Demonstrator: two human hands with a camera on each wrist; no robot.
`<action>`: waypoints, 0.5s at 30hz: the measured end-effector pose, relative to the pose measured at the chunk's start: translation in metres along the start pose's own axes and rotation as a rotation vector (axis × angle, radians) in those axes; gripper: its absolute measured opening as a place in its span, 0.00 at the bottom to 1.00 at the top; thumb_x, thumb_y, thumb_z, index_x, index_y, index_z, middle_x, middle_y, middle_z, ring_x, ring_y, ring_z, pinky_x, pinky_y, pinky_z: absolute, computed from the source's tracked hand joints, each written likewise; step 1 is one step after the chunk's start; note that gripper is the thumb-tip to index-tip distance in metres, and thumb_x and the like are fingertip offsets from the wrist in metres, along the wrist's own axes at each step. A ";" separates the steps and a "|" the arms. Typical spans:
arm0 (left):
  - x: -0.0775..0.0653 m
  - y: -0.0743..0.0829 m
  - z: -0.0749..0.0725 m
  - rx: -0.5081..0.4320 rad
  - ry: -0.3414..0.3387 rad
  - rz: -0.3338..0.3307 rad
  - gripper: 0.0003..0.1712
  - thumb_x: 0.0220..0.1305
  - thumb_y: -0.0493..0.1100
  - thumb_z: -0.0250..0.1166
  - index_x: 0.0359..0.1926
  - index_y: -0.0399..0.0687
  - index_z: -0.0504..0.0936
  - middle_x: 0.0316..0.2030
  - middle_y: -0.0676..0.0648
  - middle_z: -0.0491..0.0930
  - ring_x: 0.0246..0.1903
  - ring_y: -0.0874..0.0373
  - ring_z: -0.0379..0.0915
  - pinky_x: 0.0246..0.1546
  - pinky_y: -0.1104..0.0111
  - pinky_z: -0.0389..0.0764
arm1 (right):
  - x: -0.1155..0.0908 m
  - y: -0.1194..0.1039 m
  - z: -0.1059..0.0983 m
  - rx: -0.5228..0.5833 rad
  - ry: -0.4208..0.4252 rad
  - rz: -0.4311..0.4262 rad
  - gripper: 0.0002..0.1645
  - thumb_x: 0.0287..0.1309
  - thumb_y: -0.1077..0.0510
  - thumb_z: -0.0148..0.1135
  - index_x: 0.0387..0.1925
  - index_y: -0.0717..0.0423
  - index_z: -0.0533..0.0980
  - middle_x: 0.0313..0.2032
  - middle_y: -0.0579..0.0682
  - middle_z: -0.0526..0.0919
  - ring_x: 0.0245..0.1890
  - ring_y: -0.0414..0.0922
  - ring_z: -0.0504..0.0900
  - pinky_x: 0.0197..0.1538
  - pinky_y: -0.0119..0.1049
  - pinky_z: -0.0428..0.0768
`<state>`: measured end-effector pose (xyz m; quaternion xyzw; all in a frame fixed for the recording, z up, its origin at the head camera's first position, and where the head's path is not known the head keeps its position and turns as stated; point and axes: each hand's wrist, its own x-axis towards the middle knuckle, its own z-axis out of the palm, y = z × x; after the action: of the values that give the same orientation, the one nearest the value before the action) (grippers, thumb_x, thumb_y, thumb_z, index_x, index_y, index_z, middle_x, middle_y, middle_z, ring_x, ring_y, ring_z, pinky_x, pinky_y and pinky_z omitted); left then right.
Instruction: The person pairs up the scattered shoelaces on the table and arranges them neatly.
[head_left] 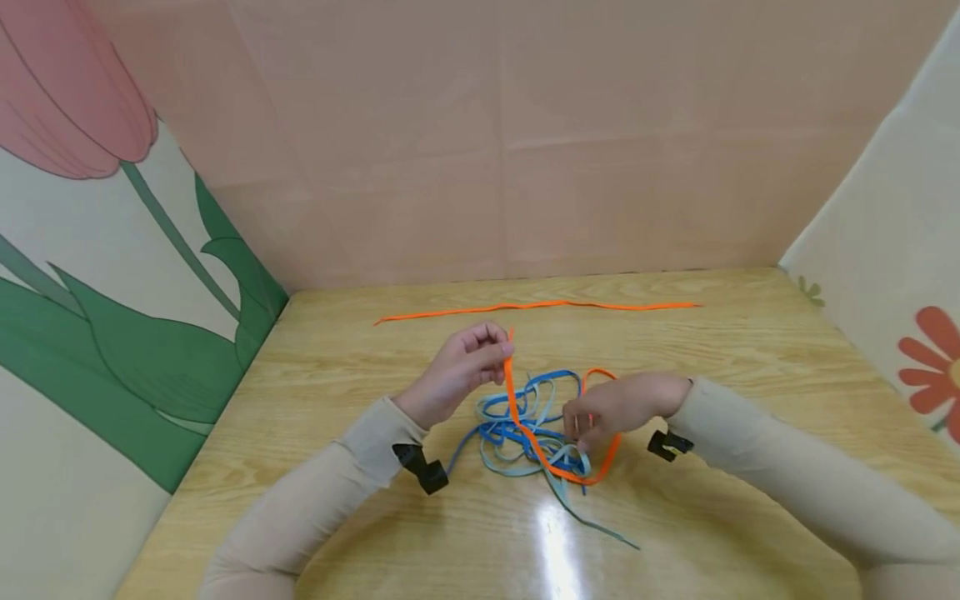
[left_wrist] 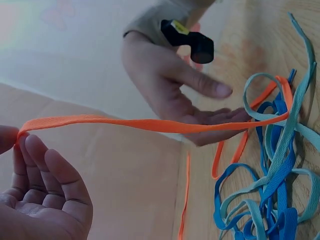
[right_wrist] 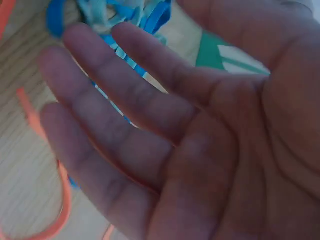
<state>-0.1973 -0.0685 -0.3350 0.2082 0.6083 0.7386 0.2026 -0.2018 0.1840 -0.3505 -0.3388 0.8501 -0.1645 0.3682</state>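
Observation:
In the head view my left hand [head_left: 456, 371] pinches an orange shoelace [head_left: 513, 396] near one end, between thumb and forefinger. From there the lace slopes down to a tangle of blue shoelaces [head_left: 491, 432] and pale teal shoelaces [head_left: 517, 472], then loops round on the right. My right hand [head_left: 618, 404] is over the right side of this tangle. Its palm holds nothing, and its fingers [right_wrist: 145, 105] are relaxed and spread in the right wrist view. The left wrist view shows the raised orange lace [left_wrist: 150, 125] passing close by the right fingers; contact is unclear.
Another orange shoelace [head_left: 562, 303] lies stretched out across the back of the wooden table [head_left: 337, 358]. A teal lace end [head_left: 600, 528] trails toward the front. Behind the table stands a plain pinkish wall [head_left: 502, 167], with flower-patterned panels on both sides.

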 end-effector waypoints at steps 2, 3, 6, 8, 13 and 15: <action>0.000 0.001 0.000 -0.002 -0.003 -0.001 0.03 0.70 0.36 0.54 0.36 0.45 0.71 0.30 0.52 0.70 0.27 0.59 0.66 0.33 0.72 0.74 | 0.001 0.010 -0.002 -0.032 0.082 -0.025 0.04 0.65 0.57 0.60 0.40 0.50 0.76 0.35 0.41 0.80 0.36 0.36 0.76 0.41 0.33 0.75; 0.000 0.001 0.000 -0.003 -0.004 -0.002 0.03 0.70 0.36 0.54 0.36 0.45 0.71 0.30 0.52 0.70 0.27 0.60 0.67 0.33 0.72 0.74 | 0.002 0.017 -0.004 -0.057 0.133 -0.043 0.02 0.65 0.58 0.59 0.39 0.51 0.76 0.34 0.42 0.81 0.34 0.36 0.76 0.39 0.33 0.75; 0.000 0.002 0.000 -0.004 -0.010 -0.002 0.03 0.70 0.36 0.54 0.36 0.45 0.71 0.30 0.52 0.71 0.27 0.60 0.67 0.33 0.72 0.74 | 0.007 0.035 -0.009 -0.113 0.266 -0.066 0.04 0.64 0.63 0.58 0.37 0.51 0.77 0.32 0.44 0.82 0.31 0.36 0.76 0.35 0.32 0.74; 0.000 0.001 0.001 -0.003 -0.015 0.000 0.03 0.70 0.36 0.54 0.36 0.45 0.71 0.30 0.51 0.71 0.26 0.61 0.67 0.33 0.72 0.74 | 0.010 0.043 -0.009 -0.110 0.303 -0.085 0.08 0.61 0.67 0.59 0.37 0.50 0.78 0.33 0.45 0.82 0.32 0.37 0.76 0.36 0.33 0.75; 0.000 0.000 0.002 -0.002 -0.022 0.000 0.03 0.70 0.36 0.54 0.36 0.45 0.71 0.30 0.52 0.71 0.26 0.61 0.67 0.32 0.72 0.74 | 0.019 0.055 -0.001 -0.060 0.230 -0.134 0.21 0.46 0.77 0.60 0.33 0.47 0.80 0.32 0.44 0.82 0.32 0.39 0.76 0.38 0.32 0.76; 0.000 0.000 0.002 -0.001 -0.022 0.000 0.03 0.70 0.36 0.54 0.36 0.45 0.71 0.30 0.52 0.71 0.26 0.61 0.67 0.33 0.72 0.74 | 0.021 0.057 0.004 -0.085 0.215 -0.122 0.21 0.42 0.76 0.62 0.30 0.47 0.79 0.30 0.43 0.80 0.30 0.38 0.75 0.36 0.30 0.75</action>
<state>-0.1966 -0.0670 -0.3351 0.2159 0.6056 0.7368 0.2093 -0.2351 0.2096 -0.3944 -0.3853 0.8688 -0.1859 0.2495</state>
